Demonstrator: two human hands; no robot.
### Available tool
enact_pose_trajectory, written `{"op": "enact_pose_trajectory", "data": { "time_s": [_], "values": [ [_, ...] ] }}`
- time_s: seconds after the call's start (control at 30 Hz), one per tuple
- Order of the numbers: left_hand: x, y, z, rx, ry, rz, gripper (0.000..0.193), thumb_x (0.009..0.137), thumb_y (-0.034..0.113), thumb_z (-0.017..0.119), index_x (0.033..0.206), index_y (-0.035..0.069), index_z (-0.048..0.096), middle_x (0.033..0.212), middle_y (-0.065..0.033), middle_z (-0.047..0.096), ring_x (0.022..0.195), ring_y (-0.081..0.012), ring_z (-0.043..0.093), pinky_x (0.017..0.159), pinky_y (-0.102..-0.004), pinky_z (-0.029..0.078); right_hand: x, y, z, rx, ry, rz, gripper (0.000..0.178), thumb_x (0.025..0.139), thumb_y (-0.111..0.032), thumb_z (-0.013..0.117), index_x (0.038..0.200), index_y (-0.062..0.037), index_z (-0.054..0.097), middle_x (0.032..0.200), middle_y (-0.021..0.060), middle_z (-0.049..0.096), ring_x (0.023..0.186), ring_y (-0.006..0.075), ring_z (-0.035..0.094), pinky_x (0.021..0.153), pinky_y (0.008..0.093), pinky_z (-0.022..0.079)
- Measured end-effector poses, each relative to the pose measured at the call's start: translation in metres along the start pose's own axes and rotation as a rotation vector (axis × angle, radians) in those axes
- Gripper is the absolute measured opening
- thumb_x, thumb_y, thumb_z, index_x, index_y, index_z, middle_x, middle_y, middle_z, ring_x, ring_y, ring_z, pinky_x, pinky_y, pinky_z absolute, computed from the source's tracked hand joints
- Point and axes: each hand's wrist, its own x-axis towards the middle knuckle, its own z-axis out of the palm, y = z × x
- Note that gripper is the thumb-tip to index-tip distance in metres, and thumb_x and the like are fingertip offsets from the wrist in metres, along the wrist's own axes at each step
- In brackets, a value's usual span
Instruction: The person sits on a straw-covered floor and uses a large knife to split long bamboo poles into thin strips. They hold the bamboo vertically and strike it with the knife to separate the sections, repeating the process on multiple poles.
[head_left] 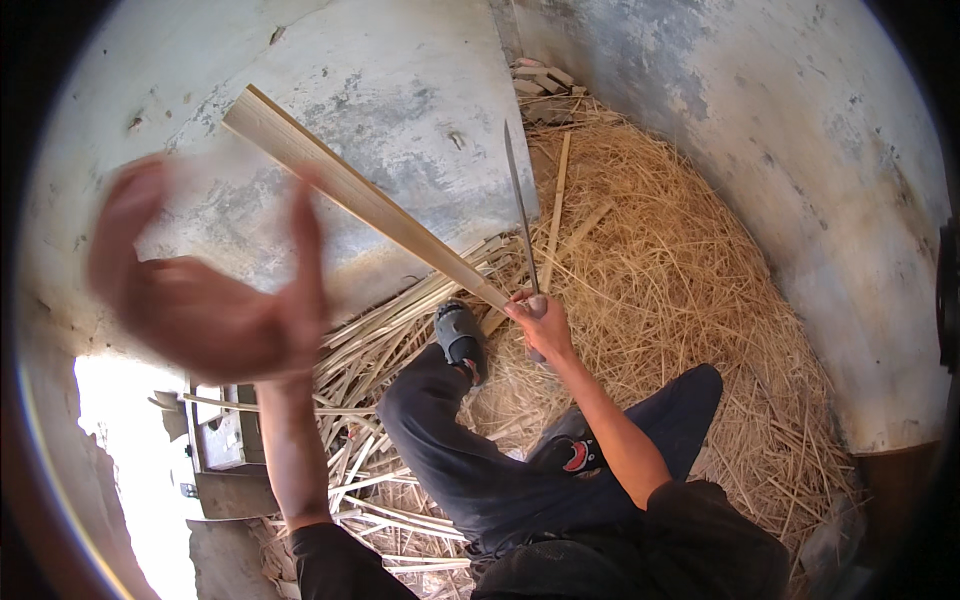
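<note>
Pale slat, seemingly yet to be split

Shavings heap: lay right of the right grip. Loose strips: lay left of it, apparently finished. Slat: ran from the right grip's pinch up behind the left grip, which was spread, blurred. Long knife: handle clasped in right grip.

no text, label or number can be read here. a red mark with some white in it stands on the dark footwear by the folded leg, and a smaller reddish mark is near the heel of the grey shoe; in both i cannot make out letters.
</note>
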Motion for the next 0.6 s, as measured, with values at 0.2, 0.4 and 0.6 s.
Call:
{"op": "enact_pose_trajectory", "data": {
  "time_s": [0.2, 0.4, 0.6],
  "values": [
    [-0.007, -0.040, 0.048, -0.959, -0.196, -0.820, 0.089, 0.096, 0.066, 0.051, 0.153, 0.000, 0.034, 0.148, -0.0212, 0.049, 0.137, -0.0342, 0.048, 0.116, -0.0469, 0.039, 0.000, -0.004, -0.010, -0.026, 0.004, 0.067, 0.021, 0.092, -0.023, 0.073, 0.103, -0.0055, 0.068, 0.060, -0.0056, 0.052, 0.049, 0.0031, 0.045, 0.046, 0.0240, 0.033],
    [-0.009, -0.039, 0.128, -2.383, -0.378, -0.616, 0.052, 0.108, 0.053, 0.033, 0.122, 0.005, 0.044, 0.092, -0.0088, 0.052, 0.080, -0.0222, 0.054, 0.074, -0.0333, 0.049, -0.006, -0.015, -0.003, 0.072, 0.050, 0.123, 0.025, 0.098, -0.027, 0.068, 0.112, -0.0062, 0.067, 0.053, -0.0071, 0.042, 0.039, 0.0046, 0.036, 0.039, 0.0239, 0.029],
    [-0.005, -0.031, 0.149, -2.270, -0.386, -0.870, 0.049, 0.107, 0.056, 0.036, 0.077, 0.017, 0.034, 0.061, 0.0060, 0.021, 0.052, -0.0082, 0.021, 0.049, -0.0248, 0.023, -0.046, -0.041, -0.017, 0.314, 0.106, 0.161, 0.038, 0.104, -0.041, 0.054, 0.119, -0.0064, 0.063, 0.051, -0.0068, 0.034, 0.037, 0.0050, 0.031, 0.037, 0.0244, 0.028]
  ]
}}
